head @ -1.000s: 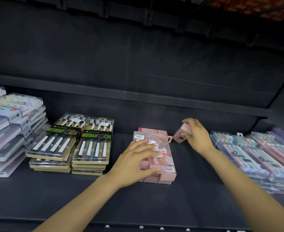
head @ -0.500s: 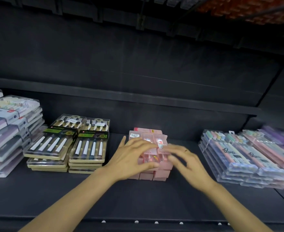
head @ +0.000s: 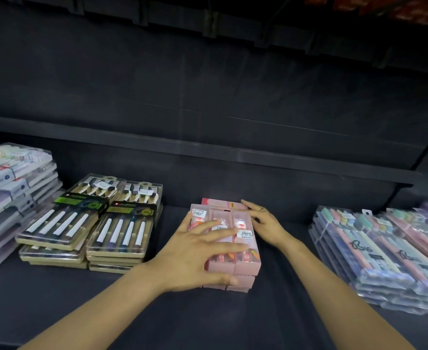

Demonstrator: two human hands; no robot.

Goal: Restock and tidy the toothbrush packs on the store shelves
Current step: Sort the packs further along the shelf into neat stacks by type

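Note:
A short stack of pink toothbrush packs [head: 243, 248] lies in the middle of the dark shelf [head: 207, 319]. My left hand [head: 195, 256] lies spread over the top pack, fingers straight across it and thumb along the stack's front edge. My right hand [head: 264, 224] presses flat against the stack's right side, fingers extended toward the back. Neither hand holds a pack clear of the stack.
Two piles of gold-and-green toothbrush packs [head: 91, 223] stand to the left, with taller pastel packs [head: 8, 193] at the far left. Clear pastel packs [head: 384, 256] are stacked at the right. An upper shelf lip [head: 207, 152] runs across above.
My right hand brought a pink pack from the back right onto the stack, then slid to the stack's right side. My left hand stayed on top of the stack.

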